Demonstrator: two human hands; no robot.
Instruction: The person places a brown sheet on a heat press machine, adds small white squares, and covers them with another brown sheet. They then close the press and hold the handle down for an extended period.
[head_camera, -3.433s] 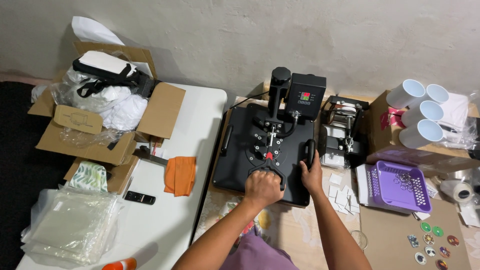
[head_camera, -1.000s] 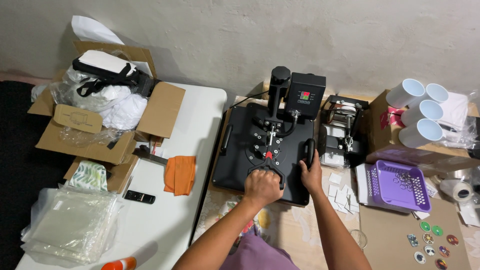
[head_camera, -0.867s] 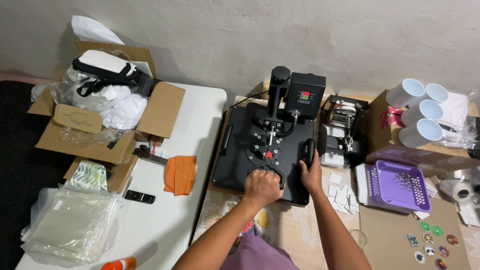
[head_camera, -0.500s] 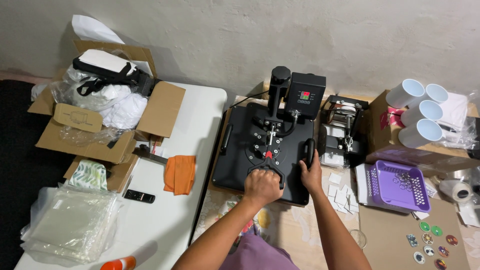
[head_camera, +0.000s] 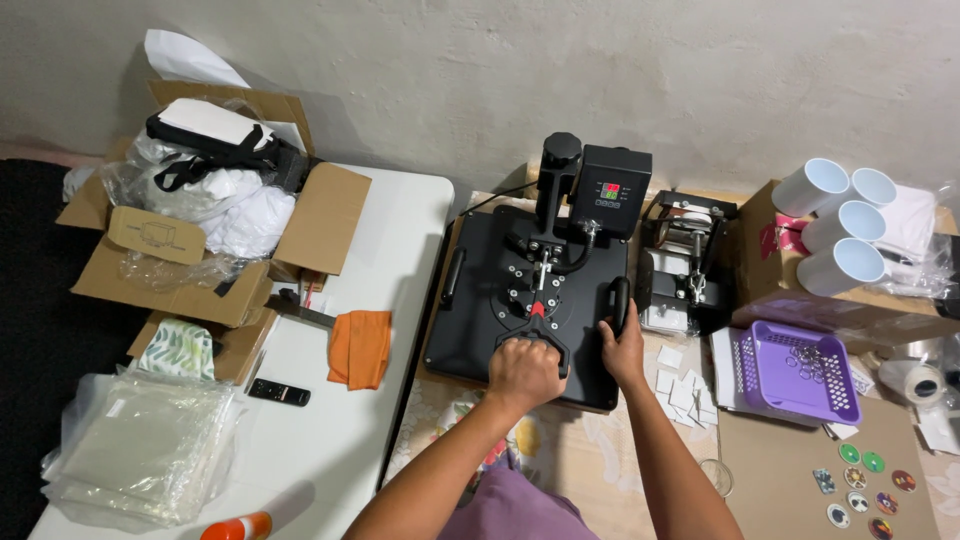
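Observation:
A black flat heat press (head_camera: 480, 300) stands shut on the table, its control box (head_camera: 612, 190) at the back. My left hand (head_camera: 525, 374) is closed around the press's front lever handle (head_camera: 550, 342) and hides most of it. My right hand (head_camera: 626, 352) grips the lower end of the black side handle (head_camera: 619, 298) on the press's right edge. Both forearms reach in from the bottom of the view.
A mug press (head_camera: 685, 262) sits right of the heat press. Several white mugs (head_camera: 840, 265), a purple basket (head_camera: 800, 372), round badges (head_camera: 862, 482) and white paper pieces (head_camera: 684, 390) lie to the right. The white table (head_camera: 390, 240) at left bears cardboard boxes (head_camera: 200, 235), an orange cloth (head_camera: 361, 349), plastic bags (head_camera: 150, 450).

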